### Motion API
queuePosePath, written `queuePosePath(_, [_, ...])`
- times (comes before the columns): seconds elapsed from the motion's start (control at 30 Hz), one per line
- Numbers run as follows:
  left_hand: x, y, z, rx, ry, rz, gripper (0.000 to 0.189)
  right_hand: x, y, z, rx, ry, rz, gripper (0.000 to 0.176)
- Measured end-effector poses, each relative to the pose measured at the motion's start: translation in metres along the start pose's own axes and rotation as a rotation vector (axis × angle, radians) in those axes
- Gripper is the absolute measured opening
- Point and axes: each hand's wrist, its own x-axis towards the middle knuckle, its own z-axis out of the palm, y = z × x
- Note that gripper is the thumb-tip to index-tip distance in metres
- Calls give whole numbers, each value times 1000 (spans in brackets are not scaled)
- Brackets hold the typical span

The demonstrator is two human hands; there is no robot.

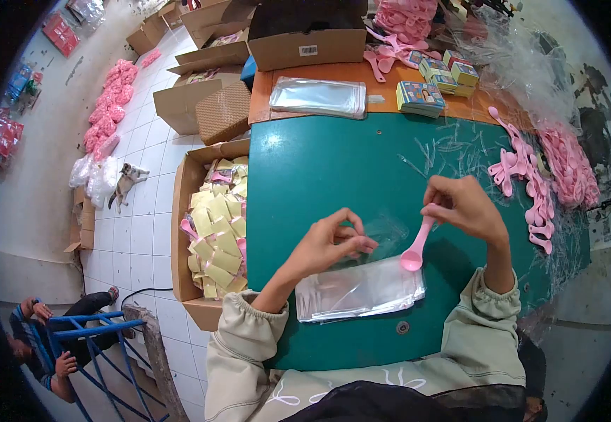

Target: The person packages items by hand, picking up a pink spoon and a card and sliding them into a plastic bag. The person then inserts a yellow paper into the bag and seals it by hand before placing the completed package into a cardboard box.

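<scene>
My right hand (pixel 464 207) pinches the handle end of a pink plastic spoon (pixel 412 259), its bowl hanging down. The spoon's bowl is over the right end of a stack of clear plastic bags (pixel 358 292) lying in front of me. My left hand (pixel 333 241) has thumb and fingers curled together just above the stack. A thin transparent plastic bag (pixel 390 232) shows at its fingertips and seems to be held there, though its outline is faint.
Pink spoons (pixel 523 169) lie at the right among plastic strips (pixel 453 148). Small card stacks (pixel 420 98) and a bag bundle (pixel 318 97) sit at the back. A carton (pixel 182 232) of filled packets stands left. A cat (pixel 128 184) and a seated person (pixel 45 344) are beyond.
</scene>
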Motion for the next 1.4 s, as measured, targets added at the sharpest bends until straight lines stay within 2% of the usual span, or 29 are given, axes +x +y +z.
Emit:
queuePosePath(0.03, [1, -1, -4, -51, 7, 7, 20, 0, 1, -3, 30, 67, 6, 12])
queuePosePath(0.13, [0, 7, -4, -133, 40, -20, 19, 3, -2, -1, 87, 315, 18, 11])
queuePosePath(0.27, [0, 8, -4, -70, 81, -37, 22, 8, -12, 14, 261, 577, -25, 11])
queuePosePath(0.43, [1, 6, -5, -62, 138, -5, 30, 9, -16, 24, 283, 530, -96, 12])
queuePosePath(0.63, [1, 8, 2, 3, 102, 84, 36, 11, -23, 39, 307, 423, -98, 14])
queuePosePath(0.73, [3, 7, -7, 100, 37, -6, 34, 12, -22, 45, 324, 455, -162, 16])
queuePosePath(0.77, [4, 9, -8, 108, 30, 37, 34, 13, -21, 46, 322, 484, -193, 18])
queuePosePath(0.87, [5, 24, -9, 104, 55, 125, 35, 15, -24, 47, 392, 348, -210, 24])
queuePosePath(0.97, [5, 32, -11, 61, 148, 96, 36, 35, -27, 33, 34, 232, -688, 38])
queuePosePath(1.07, [4, 32, -10, -182, 196, 146, 31, 54, -21, 28, -21, 0, -679, 46])
queuePosePath(1.17, [-3, 41, -15, -80, 147, 248, 30, 91, -6, 2, 436, 18, -685, 44])
queuePosePath(1.23, [-7, 42, -21, -62, 96, 267, 29, 131, 50, -35, 213, 409, -260, 41])
queuePosePath(1.27, [-8, 43, -22, -52, 67, 279, 29, 147, 68, -52, -150, 631, -169, 42])
queuePosePath(1.33, [-12, 47, -20, -41, 59, 325, 28, 168, 117, -78, -451, 583, 168, 46])
queuePosePath(1.4, [-14, 48, -21, -50, 52, 338, 28, 178, 152, -75, -615, 576, 276, 44])
